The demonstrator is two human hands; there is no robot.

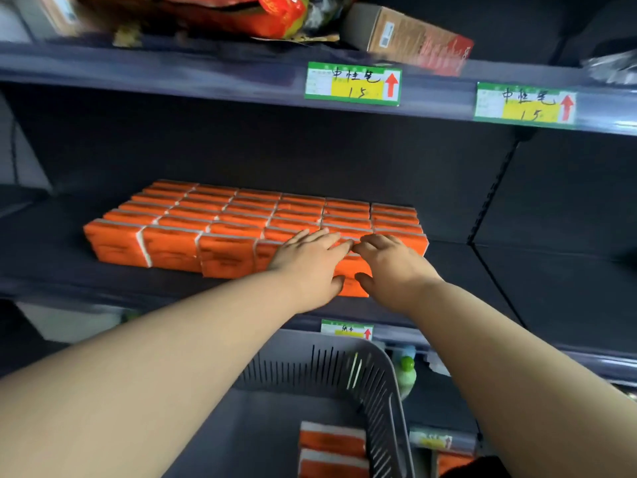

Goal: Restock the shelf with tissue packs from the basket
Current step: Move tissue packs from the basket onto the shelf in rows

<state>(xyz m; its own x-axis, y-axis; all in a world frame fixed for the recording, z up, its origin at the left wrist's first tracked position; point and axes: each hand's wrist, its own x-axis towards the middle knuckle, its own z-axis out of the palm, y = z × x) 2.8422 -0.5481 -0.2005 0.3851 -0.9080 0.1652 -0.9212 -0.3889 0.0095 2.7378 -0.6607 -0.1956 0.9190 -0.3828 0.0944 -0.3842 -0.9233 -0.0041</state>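
Orange tissue pack (352,270) held between both hands (306,258) (391,262)

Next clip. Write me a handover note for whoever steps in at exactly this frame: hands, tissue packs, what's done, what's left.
Hands: the left hand and right hand both hold one pack, fingers on top, thumbs on its front.
Things: that pack is at the front of the block on the shelf and sticks out past the front row.
Done: several rows are stocked.
Left: seat this pack. At least two leftover packs lie in the basket.
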